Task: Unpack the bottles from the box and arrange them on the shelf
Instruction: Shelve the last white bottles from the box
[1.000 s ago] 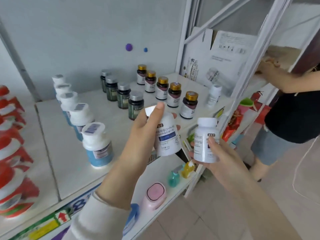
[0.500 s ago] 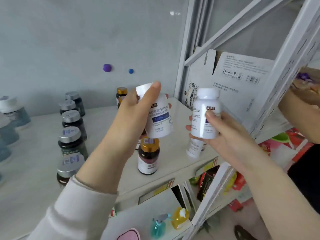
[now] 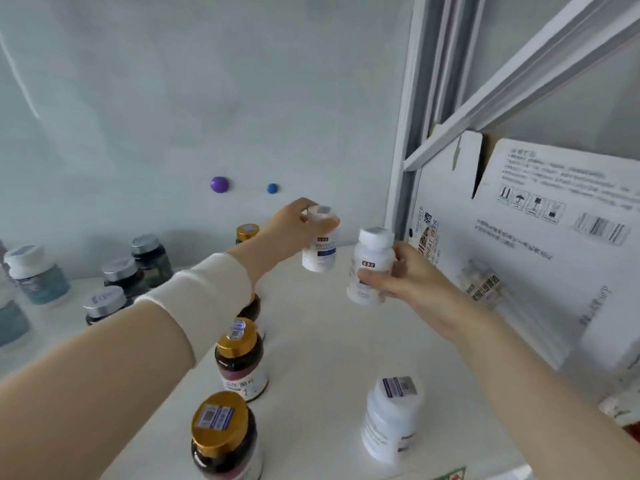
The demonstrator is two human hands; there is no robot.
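- Pushed farther in than half a second ago: left hand [image 3: 294, 225] and right hand [image 3: 408, 275] stretched from near the front edge of the shelf [image 3: 329, 358] out toward its back corner, arms close to straight.
- Propped at the right, past the metal post [image 3: 405, 168]: cardboard box [image 3: 519, 254], flaps up, printed side facing in. Inside hidden, so cannot tell how many bottles remain to unpack.
- Left hand holding a white bottle [image 3: 320, 254] from above, fingers curled over cap and shoulder, close to the back wall; cannot tell whether its base touches the shelf.
- Right hand wrapped round the body of a second white bottle [image 3: 370, 258], slightly tilted, just beside the first and near the post, apparently clear of the shelf.
- Judged well along: gold-capped bottles [image 3: 239, 358] lined up under the left forearm, silver-capped bottles [image 3: 114, 292] left of them, blue-labelled bottles [image 3: 34, 275] at the far left, one lone white bottle [image 3: 391, 420] standing at the front right.
- Left to do, by the look of it: set these two down upright, likely in a row with the lone white one, then go back to the box.
- Also different from before: gold-capped row seen more from above and nearer the bottom edge, the head having followed the reach.
- On the wall above the left hand: purple dot [image 3: 220, 184] and blue dot [image 3: 272, 188].
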